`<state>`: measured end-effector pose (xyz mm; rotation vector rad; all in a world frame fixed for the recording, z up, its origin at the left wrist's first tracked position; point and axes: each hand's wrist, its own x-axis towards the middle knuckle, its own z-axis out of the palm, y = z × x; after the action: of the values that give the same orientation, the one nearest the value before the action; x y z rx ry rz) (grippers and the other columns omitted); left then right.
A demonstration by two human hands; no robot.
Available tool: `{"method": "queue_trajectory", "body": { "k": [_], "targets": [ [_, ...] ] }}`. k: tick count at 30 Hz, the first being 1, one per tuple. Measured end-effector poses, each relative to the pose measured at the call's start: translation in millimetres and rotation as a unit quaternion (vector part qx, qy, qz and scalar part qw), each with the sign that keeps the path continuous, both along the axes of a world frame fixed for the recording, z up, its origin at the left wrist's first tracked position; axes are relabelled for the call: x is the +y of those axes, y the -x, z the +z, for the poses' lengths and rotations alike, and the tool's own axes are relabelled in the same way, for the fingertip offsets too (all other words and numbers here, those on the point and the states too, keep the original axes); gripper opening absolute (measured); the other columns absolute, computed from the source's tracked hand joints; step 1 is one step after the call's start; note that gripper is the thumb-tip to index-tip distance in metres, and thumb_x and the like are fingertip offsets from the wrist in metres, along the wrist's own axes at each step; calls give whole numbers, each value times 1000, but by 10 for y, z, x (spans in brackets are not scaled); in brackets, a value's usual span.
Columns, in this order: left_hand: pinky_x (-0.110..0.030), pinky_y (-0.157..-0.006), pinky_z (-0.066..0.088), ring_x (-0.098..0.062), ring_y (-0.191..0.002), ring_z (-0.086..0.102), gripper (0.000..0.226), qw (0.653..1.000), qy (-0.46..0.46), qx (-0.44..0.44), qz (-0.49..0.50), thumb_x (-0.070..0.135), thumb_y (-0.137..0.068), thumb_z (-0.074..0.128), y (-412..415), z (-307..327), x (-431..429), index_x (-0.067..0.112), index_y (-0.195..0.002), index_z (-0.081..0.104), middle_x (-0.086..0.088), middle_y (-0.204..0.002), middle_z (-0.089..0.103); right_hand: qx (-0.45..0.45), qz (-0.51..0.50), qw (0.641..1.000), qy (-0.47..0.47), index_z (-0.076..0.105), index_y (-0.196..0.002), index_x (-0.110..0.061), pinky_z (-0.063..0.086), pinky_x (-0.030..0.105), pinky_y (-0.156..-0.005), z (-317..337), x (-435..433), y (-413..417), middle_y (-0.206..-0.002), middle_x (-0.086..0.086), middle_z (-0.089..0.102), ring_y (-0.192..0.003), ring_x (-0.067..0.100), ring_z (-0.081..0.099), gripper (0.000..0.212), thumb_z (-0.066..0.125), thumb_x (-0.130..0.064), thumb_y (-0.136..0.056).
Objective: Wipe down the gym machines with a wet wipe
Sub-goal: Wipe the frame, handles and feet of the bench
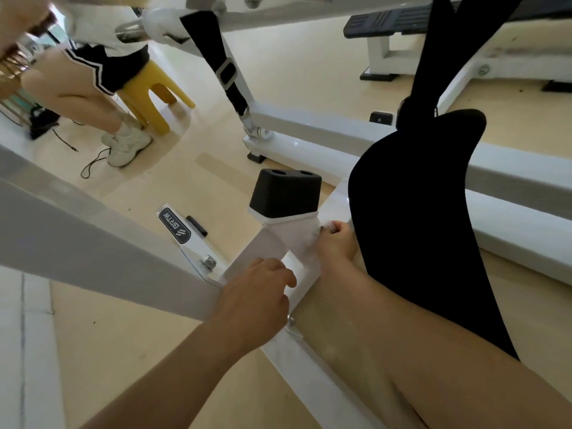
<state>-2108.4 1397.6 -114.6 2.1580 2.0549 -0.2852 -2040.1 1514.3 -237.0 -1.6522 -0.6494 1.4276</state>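
Step in hand: wiping the white frame post (280,243) of the gym machine, just under its black end cap (284,196).

- Wet wipe (298,243) lies flat across the post, roughly frame centre, cap at its 12 o'clock.
- Right hand (334,247) is at the wipe's 3 o'clock. Its fingers are curled in tight and pinch the wipe's edge against the post.
- Left hand (258,294) is at the wipe's 7 o'clock, fingers curled narrow at the wipe's lower corner. Can't tell if it holds the wipe or just braces on the frame.

Judgement: this patch is mid-wipe, and plenty of frame is left to do.

Next move calls for dragging the wipe down the post toward 7 o'clock, keeping it pressed flat. It should go around the bolt (209,262) and over the label (175,226) at 9 o'clock. The thin wipe may bunch or snag on the bolt head.
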Motion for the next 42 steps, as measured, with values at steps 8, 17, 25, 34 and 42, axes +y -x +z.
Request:
{"method": "queue_trajectory", "body": {
  "k": [8,17,25,34,42],
  "targets": [
    [-29,-91,44,-12,-106,48,35,996,32,-21,-80,13,-93,47,-244,-58,199,29,-119,61,9,-119,57,-10,254,966,-40,69,-85,-6,54,33,-67,-31,-309,-348,-75,2,66,-70,18,60,11,60,-3,-88],
    [-21,-73,47,-10,-84,55,31,955,207,-206,56,7,-90,42,-664,-646,-12,32,-77,55,6,-98,62,-121,311,927,-171,62,-84,-13,49,19,-57,253,-1080,-1481,-71,-2,64,-60,5,57,10,61,-20,-91],
    [-19,-60,47,-13,-76,57,45,797,221,-485,284,-12,-81,52,-1417,-1407,-306,21,-111,57,-5,-94,58,-354,243,890,-151,55,-81,-26,45,33,-77,-106,-1010,-2380,-97,4,59,-93,29,55,11,65,-20,-80],
    [-29,-58,56,-18,-74,64,39,777,126,-521,331,-10,-84,48,-1550,-1415,-427,24,-91,65,-10,-97,65,-236,221,946,-26,60,-91,-11,43,25,-58,-134,-1012,-2760,-89,12,63,-66,18,56,5,60,-16,-90],
    [-32,-65,46,-26,-81,58,33,949,10,-216,230,-1,-83,45,-481,-465,-111,22,-106,52,-8,-103,59,-4,336,941,-44,63,-86,-8,58,28,-72,404,-1203,-2170,-86,6,63,-78,14,62,6,65,-13,-90]
  ]
}}
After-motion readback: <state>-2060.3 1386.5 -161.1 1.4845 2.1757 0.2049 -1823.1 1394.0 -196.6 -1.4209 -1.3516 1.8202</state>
